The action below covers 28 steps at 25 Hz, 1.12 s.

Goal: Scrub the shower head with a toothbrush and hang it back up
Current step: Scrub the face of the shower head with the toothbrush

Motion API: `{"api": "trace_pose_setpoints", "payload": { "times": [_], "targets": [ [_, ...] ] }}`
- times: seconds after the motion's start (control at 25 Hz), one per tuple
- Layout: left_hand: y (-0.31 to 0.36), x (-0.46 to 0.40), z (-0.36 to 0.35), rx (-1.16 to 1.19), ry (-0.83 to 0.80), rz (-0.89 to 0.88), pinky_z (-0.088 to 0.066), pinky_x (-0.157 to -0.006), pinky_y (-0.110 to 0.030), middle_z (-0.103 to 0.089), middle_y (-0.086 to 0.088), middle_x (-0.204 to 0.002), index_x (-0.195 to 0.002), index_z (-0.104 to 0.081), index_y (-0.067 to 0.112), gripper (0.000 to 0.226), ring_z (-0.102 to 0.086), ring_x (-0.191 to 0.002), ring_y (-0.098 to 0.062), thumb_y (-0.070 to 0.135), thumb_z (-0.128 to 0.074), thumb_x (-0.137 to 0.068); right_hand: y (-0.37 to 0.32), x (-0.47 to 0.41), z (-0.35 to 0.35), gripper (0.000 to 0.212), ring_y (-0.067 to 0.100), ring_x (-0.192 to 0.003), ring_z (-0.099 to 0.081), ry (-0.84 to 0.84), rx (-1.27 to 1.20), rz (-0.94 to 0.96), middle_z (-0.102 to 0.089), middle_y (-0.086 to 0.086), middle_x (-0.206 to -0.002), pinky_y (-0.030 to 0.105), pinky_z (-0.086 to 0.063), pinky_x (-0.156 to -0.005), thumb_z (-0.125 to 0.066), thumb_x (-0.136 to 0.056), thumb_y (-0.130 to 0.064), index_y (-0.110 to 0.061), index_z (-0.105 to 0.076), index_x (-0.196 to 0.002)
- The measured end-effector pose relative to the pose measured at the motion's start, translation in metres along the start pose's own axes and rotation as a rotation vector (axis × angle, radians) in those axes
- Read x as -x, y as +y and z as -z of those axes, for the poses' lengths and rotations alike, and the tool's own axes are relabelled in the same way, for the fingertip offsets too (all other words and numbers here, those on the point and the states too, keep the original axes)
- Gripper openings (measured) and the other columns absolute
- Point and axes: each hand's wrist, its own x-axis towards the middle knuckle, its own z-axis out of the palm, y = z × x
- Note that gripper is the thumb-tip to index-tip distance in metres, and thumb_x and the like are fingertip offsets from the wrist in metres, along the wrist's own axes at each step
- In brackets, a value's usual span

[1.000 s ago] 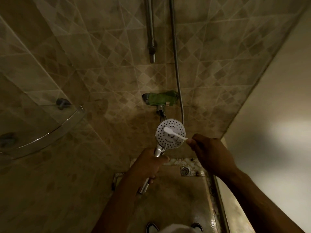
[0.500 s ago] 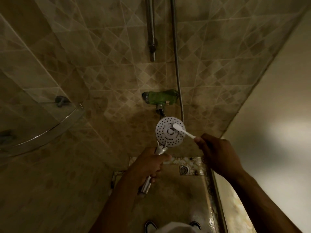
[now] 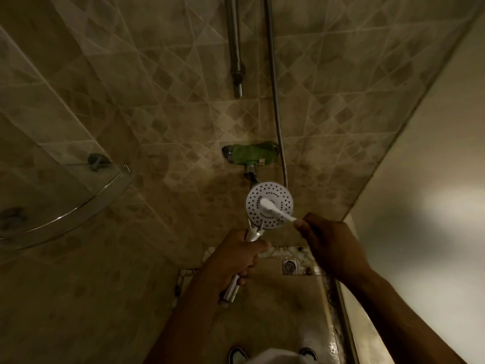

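Tiled wall behind: left hand [image 3: 233,261] grips shower head [image 3: 269,204]; right hand's [image 3: 333,243] toothbrush [image 3: 275,210] has slid toward center.

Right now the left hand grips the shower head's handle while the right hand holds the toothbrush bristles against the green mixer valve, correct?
Not quite. In the head view the toothbrush, held by the right hand, lies on the white face of the shower head, not the green mixer valve. The left hand does grip the handle.
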Motion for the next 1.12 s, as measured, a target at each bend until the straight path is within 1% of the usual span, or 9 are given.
{"api": "trace_pose_setpoints", "payload": {
  "times": [0.2, 0.28, 0.44, 0.56, 0.72, 0.8, 0.96, 1.0, 1.12],
  "targets": [
    [0.001, -0.002, 0.001, -0.033, 0.01, 0.0, -0.029, -0.041, -0.022, -0.042, 0.002, -0.052, -0.085, -0.055, 0.02, 0.016, -0.033, -0.038, -0.011, 0.027, -0.067, -0.094, 0.008, -0.004, 0.004, 0.03, 0.008, -0.046, -0.055, 0.059, -0.021, -0.016, -0.057, -0.004, -0.054, 0.033, -0.045, -0.045, -0.04, -0.096, -0.053, -0.038, -0.052, -0.074],
    [0.001, -0.003, 0.0, -0.055, 0.017, 0.005, -0.03, -0.041, -0.022, -0.042, 0.002, -0.052, -0.084, -0.056, 0.021, 0.017, -0.033, -0.038, -0.011, 0.028, -0.067, -0.094, 0.007, -0.006, 0.005, 0.029, 0.006, -0.044, -0.053, 0.063, -0.029, -0.017, -0.057, -0.004, -0.055, 0.027, -0.043, -0.042, -0.039, -0.096, -0.054, -0.037, -0.052, -0.076],
    [0.001, -0.004, -0.004, -0.068, 0.011, 0.0, -0.031, -0.04, -0.022, -0.042, 0.002, -0.052, -0.09, -0.058, 0.019, 0.011, -0.034, -0.038, -0.011, 0.026, -0.065, -0.095, -0.002, 0.0, -0.005, 0.022, -0.004, -0.052, -0.059, -0.102, -0.002, 0.095, -0.054, -0.015, -0.055, 0.012, -0.036, -0.046, -0.04, -0.096, -0.055, -0.042, -0.056, -0.087],
    [0.0, -0.006, -0.006, -0.095, 0.022, -0.003, -0.031, -0.041, -0.022, -0.042, 0.002, -0.052, -0.089, -0.058, 0.02, 0.011, -0.034, -0.037, -0.011, 0.027, -0.065, -0.095, -0.004, -0.008, -0.004, 0.024, -0.003, -0.048, -0.056, -0.022, 0.077, 0.087, -0.051, -0.018, -0.054, 0.013, -0.035, -0.048, -0.042, -0.098, -0.053, -0.039, -0.062, -0.101],
    [-0.002, -0.008, -0.006, -0.108, 0.032, -0.01, -0.032, -0.04, -0.022, -0.043, 0.001, -0.052, -0.089, -0.058, 0.023, 0.011, -0.034, -0.037, -0.01, 0.029, -0.066, -0.093, -0.002, -0.017, 0.006, 0.024, 0.003, -0.046, -0.052, 0.088, 0.021, -0.009, -0.054, -0.009, -0.054, 0.021, -0.035, -0.045, -0.039, -0.096, -0.055, -0.041, -0.051, -0.081],
    [-0.004, -0.008, -0.006, -0.117, 0.027, -0.017, -0.032, -0.04, -0.022, -0.043, 0.001, -0.052, -0.091, -0.058, 0.022, 0.013, -0.035, -0.038, -0.011, 0.031, -0.067, -0.092, 0.0, -0.014, 0.005, 0.026, 0.003, -0.044, -0.052, 0.103, -0.009, -0.037, -0.054, -0.009, -0.054, 0.019, -0.034, -0.044, -0.037, -0.094, -0.057, -0.041, -0.05, -0.078],
    [-0.006, -0.009, -0.006, -0.113, 0.031, -0.002, -0.032, -0.04, -0.022, -0.043, -0.001, -0.053, -0.097, -0.06, 0.021, 0.015, -0.035, -0.038, -0.012, 0.032, -0.068, -0.091, -0.005, 0.002, -0.01, 0.018, -0.006, -0.054, -0.058, -0.09, -0.042, 0.061, -0.054, -0.019, -0.058, 0.012, -0.036, -0.048, -0.037, -0.095, -0.057, -0.049, -0.053, -0.091],
    [-0.007, -0.009, -0.007, -0.122, 0.036, 0.002, -0.032, -0.04, -0.022, -0.043, -0.001, -0.053, -0.099, -0.061, 0.021, 0.015, -0.035, -0.038, -0.012, 0.032, -0.067, -0.091, -0.005, 0.003, -0.011, 0.019, -0.006, -0.054, -0.059, -0.095, -0.039, 0.074, -0.055, -0.019, -0.059, 0.012, -0.037, -0.048, -0.036, -0.095, -0.057, -0.049, -0.053, -0.093],
    [-0.007, -0.009, -0.007, -0.13, 0.046, -0.009, -0.033, -0.04, -0.022, -0.044, -0.001, -0.052, -0.098, -0.062, 0.022, 0.014, -0.036, -0.038, -0.012, 0.032, -0.067, -0.091, -0.001, -0.005, -0.005, 0.024, 0.002, -0.043, -0.055, 0.021, -0.024, 0.023, -0.057, -0.011, -0.055, 0.017, -0.038, -0.044, -0.034, -0.093, -0.06, -0.047, -0.047, -0.077]
  ]
}}
